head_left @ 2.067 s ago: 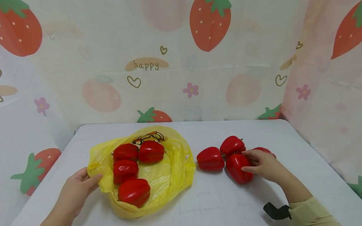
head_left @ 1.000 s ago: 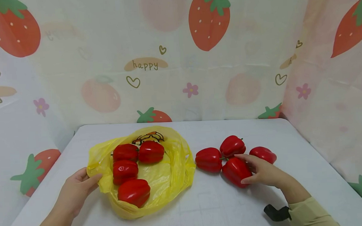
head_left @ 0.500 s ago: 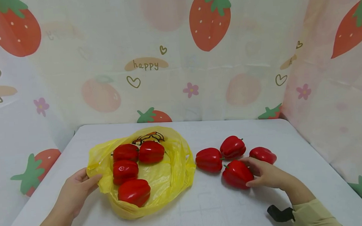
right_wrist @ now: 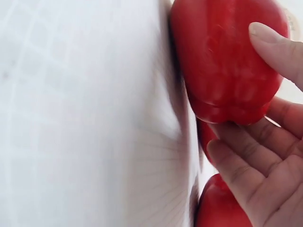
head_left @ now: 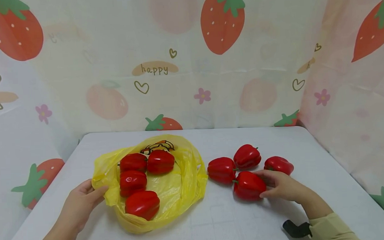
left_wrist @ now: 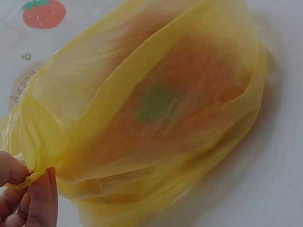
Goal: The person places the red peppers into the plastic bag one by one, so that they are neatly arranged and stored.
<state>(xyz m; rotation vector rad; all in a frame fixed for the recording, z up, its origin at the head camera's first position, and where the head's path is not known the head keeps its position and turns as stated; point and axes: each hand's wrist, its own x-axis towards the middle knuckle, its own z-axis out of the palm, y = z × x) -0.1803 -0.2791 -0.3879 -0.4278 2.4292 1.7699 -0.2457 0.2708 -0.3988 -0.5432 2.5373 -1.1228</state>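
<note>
A yellow plastic bag (head_left: 189, 197) lies with its mouth spread on the left half of the table, several red bell peppers (head_left: 142, 204) inside it. My left hand (head_left: 82, 201) pinches the bag's left rim between thumb and fingers; the left wrist view shows the gathered yellow film (left_wrist: 45, 137) at the fingertips. Right of the bag, my right hand (head_left: 283, 187) holds a red bell pepper (head_left: 249, 186) at its blunt end, its green stem facing left. The right wrist view has the thumb (right_wrist: 267, 35) on that pepper and the other fingers against its far side.
Around the held pepper lie more loose red bell peppers: one to the left (head_left: 221, 171), one behind (head_left: 246, 156) and one to the right (head_left: 278, 165). The white table (head_left: 214, 221) is backed by a strawberry-print cloth (head_left: 190, 84).
My right hand has shifted the near pepper slightly left and toward me, turning it so its stem points left. It now sits apart from the rear pepper. The left hand and bag have stayed put.
</note>
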